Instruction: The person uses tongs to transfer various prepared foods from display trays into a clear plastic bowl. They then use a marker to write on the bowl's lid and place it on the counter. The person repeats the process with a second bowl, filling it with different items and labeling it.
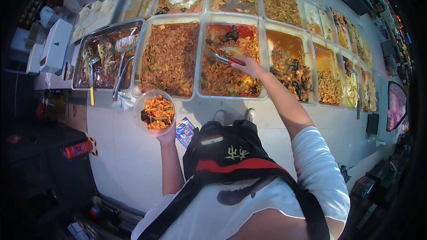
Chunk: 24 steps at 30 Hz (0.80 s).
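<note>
My left hand (165, 136) holds up a round clear plastic tub (138, 118) from below, in front of the food counter. Shredded meat in red sauce with black fungus (159, 112) partly fills the tub. Over the middle tray of the near row, my right hand (249, 67) is closed around the red grip of metal tongs (222, 58). The tongs' tips reach down to the food; whether anything is between them I cannot tell. That tray (199, 80) holds similar shredded meat with dark fungus and red oil.
A tray of shredded meat (169, 58) stands left of the middle one. Farther left is a dark-sauce tray (76, 69) with several utensils leaning out. More trays run back and right. A blue packet (184, 132) and a fire extinguisher (78, 150) are at lower left.
</note>
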Tool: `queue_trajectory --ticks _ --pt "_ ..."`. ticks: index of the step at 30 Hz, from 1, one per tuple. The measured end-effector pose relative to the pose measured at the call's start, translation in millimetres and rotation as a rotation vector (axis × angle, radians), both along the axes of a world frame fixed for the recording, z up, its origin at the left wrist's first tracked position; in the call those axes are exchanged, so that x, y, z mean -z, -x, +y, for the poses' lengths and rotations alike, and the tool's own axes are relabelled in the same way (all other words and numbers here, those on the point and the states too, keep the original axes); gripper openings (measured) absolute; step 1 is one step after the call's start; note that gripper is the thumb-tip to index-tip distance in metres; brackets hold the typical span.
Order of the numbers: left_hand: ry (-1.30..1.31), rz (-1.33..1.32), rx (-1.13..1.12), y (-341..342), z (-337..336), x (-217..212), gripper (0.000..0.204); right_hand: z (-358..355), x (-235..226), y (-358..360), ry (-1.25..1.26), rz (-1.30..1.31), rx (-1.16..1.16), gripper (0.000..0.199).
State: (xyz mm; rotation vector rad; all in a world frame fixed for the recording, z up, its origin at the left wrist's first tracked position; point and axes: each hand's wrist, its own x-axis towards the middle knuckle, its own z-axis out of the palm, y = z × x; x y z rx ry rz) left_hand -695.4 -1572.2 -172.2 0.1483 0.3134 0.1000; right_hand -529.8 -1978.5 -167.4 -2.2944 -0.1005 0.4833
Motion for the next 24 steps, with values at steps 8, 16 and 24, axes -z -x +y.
queue_trajectory --ticks 8,16,24 --pt "-0.218 -0.085 0.025 8 -17 -9 0.066 -24 -38 15 0.027 0.001 -0.397 0.065" --pt "0.079 -0.014 0.038 4 -20 -21 0.059 -28 -53 49 0.292 -0.304 -0.707 0.068" --pt "0.046 -0.224 0.200 5 -18 -13 0.069 -39 -57 51 0.486 -0.521 -0.771 0.062"
